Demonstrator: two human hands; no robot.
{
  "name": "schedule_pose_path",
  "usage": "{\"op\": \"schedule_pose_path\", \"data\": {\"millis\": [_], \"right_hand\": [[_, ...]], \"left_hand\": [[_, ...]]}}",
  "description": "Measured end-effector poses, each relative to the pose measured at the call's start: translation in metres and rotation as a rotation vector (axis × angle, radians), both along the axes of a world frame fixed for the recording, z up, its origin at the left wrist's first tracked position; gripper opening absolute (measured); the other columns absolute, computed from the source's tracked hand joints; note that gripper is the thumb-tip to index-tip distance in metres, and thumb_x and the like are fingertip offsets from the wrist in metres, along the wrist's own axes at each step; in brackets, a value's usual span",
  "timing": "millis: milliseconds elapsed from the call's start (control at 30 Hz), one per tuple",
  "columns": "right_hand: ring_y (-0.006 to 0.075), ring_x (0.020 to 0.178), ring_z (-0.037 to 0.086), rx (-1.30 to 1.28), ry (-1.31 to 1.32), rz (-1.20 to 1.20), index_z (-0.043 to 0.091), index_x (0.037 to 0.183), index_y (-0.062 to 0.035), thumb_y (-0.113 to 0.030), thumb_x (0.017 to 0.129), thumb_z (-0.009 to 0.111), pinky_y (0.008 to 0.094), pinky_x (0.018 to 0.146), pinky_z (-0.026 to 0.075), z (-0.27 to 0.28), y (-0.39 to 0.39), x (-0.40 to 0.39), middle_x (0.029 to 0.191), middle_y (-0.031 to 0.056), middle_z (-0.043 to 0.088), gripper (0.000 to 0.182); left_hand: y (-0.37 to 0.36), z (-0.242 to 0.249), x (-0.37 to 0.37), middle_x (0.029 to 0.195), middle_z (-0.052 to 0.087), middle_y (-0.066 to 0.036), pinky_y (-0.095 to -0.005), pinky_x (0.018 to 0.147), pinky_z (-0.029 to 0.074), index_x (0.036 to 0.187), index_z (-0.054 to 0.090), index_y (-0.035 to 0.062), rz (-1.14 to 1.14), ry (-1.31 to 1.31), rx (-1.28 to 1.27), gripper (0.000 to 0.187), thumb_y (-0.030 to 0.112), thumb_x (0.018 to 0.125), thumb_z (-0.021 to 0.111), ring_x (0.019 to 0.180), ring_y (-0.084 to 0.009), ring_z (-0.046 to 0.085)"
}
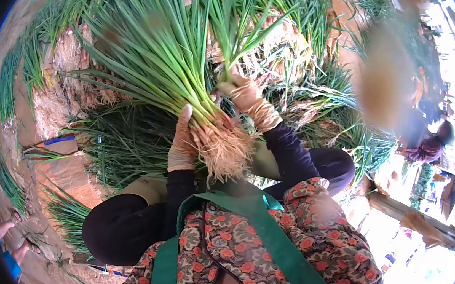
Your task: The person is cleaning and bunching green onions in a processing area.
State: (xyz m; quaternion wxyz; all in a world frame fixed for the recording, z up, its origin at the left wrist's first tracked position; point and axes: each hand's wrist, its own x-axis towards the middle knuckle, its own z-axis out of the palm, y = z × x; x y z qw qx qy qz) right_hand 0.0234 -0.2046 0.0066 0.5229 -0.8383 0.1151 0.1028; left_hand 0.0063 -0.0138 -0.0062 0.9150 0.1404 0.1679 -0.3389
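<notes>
A thick bunch of green onions (177,70) slants up and left across the middle, its pale stringy roots (226,153) hanging toward my lap. My left hand (184,143), in a light glove, is closed round the bunch near the root end, thumb on top. Beside the bunch my right hand (245,97), gloved too, has its fingers closed on a few green onion stalks (230,45) whose leaves point upward. Their lower ends are partly hidden by the right hand.
Heaps of green onions with roots showing (62,77) lie at the left and more roots (282,45) at the back. Loose green leaves (129,131) spread before my knees. A cardboard piece (71,178) lies at the left. Another person (429,146) is at the far right.
</notes>
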Motion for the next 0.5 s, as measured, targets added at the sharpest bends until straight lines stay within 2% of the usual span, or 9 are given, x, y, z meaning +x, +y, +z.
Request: {"op": "schedule_pose_path", "data": {"millis": [33, 100, 200, 233, 267, 333, 400, 433, 500], "right_hand": [[0.0157, 0.08, 0.058, 0.133, 0.123, 0.003, 0.064, 0.102, -0.0028, -0.029, 0.087, 0.062, 0.0288, 0.073, 0.047, -0.011, 0.006, -0.002, 0.086, 0.0083, 0.065, 0.03], [0.0203, 0.083, 0.06, -0.034, -0.032, 0.02, 0.063, 0.102, -0.0015, -0.032, 0.086, 0.061, 0.0312, 0.078, 0.047, -0.025, 0.016, -0.004, 0.088, 0.012, 0.065, 0.034], [0.022, 0.082, 0.06, 0.116, -0.032, 0.003, 0.063, 0.104, -0.0007, -0.035, 0.084, 0.06, 0.0321, 0.078, 0.048, -0.009, 0.002, 0.001, 0.087, 0.0127, 0.065, 0.04], [0.02, 0.078, 0.059, -0.029, 0.022, -0.09, 0.064, 0.101, -0.0016, -0.032, 0.085, 0.06, 0.0315, 0.073, 0.048, -0.014, -0.01, 0.002, 0.085, 0.0103, 0.065, 0.035], [0.0181, 0.074, 0.057, -0.022, -0.004, -0.21, 0.065, 0.099, -0.0023, -0.03, 0.086, 0.06, 0.0309, 0.07, 0.048, -0.024, -0.023, -0.002, 0.083, 0.0084, 0.064, 0.031], [0.0152, 0.073, 0.057, -0.04, 0.033, -0.238, 0.065, 0.099, -0.0034, -0.028, 0.088, 0.058, 0.0304, 0.067, 0.047, -0.034, -0.051, -0.011, 0.082, 0.0064, 0.064, 0.028], [0.0128, 0.072, 0.056, 0.254, 0.01, -0.156, 0.064, 0.1, -0.0033, -0.026, 0.09, 0.057, 0.0278, 0.062, 0.046, -0.043, -0.064, -0.022, 0.082, 0.0042, 0.064, 0.025], [0.0111, 0.071, 0.057, 0.347, -0.069, -0.294, 0.065, 0.094, -0.0039, -0.022, 0.091, 0.056, 0.0247, 0.058, 0.045, -0.04, -0.057, -0.027, 0.084, 0.0029, 0.065, 0.02], [0.0116, 0.073, 0.059, 0.464, 0.0, -0.171, 0.065, 0.092, -0.004, -0.022, 0.091, 0.057, 0.024, 0.059, 0.046, -0.015, -0.046, -0.03, 0.086, 0.0031, 0.066, 0.02]], "left_hand": [[0.003, -0.006, -0.001, 0.116, 0.056, -0.017, -0.038, 0.087, 0.051, 0.126, 0.043, -0.0001, -0.077, -0.035, 0.104, 0.064, 0.043, 0.082, 0.063, 0.104, -0.0287, 0.057], [0.01, -0.017, -0.001, 0.104, 0.06, -0.013, -0.0296, 0.082, 0.053, 0.117, 0.052, 0.0025, -0.205, -0.088, 0.276, 0.059, 0.046, 0.08, 0.065, 0.091, -0.0231, 0.062], [0.021, -0.01, -0.002, 0.113, 0.057, -0.019, -0.0387, 0.09, 0.052, 0.126, 0.043, -0.0007, -0.146, -0.195, 0.29, 0.072, 0.052, 0.081, 0.061, 0.093, -0.028, 0.061], [0.018, -0.009, 0.0, 0.112, 0.057, -0.02, -0.0411, 0.088, 0.053, 0.128, 0.04, -0.0003, -0.126, -0.24, 0.092, 0.075, 0.055, 0.081, 0.058, 0.091, -0.0296, 0.061], [0.022, 0.011, 0.001, 0.115, 0.055, -0.021, -0.0453, 0.094, 0.048, 0.129, 0.038, -0.0015, -0.111, -0.273, 0.081, 0.079, 0.059, 0.081, 0.056, 0.104, -0.0316, 0.057], [0.015, 0.015, -0.005, 0.122, 0.05, -0.021, -0.0476, 0.102, 0.04, 0.13, 0.036, -0.0018, -0.016, -0.155, -0.242, 0.084, 0.06, 0.078, 0.058, 0.118, -0.0329, 0.045], [0.002, 0.014, -0.007, 0.129, 0.044, -0.023, -0.05, 0.107, 0.032, 0.133, 0.032, -0.0021, 0.109, -0.095, -0.398, 0.091, 0.061, 0.074, 0.062, 0.13, -0.0352, 0.033], [0.006, 0.01, -0.003, 0.131, 0.043, -0.024, -0.0506, 0.107, 0.033, 0.134, 0.031, -0.0019, 0.049, -0.12, -0.246, 0.092, 0.06, 0.074, 0.063, 0.131, -0.0361, 0.032], [0.013, -0.006, 0.001, 0.134, 0.037, -0.027, -0.0518, 0.107, 0.032, 0.137, 0.025, -0.0021, -0.092, -0.144, -0.062, 0.096, 0.057, 0.073, 0.066, 0.131, -0.04, 0.03]]}}
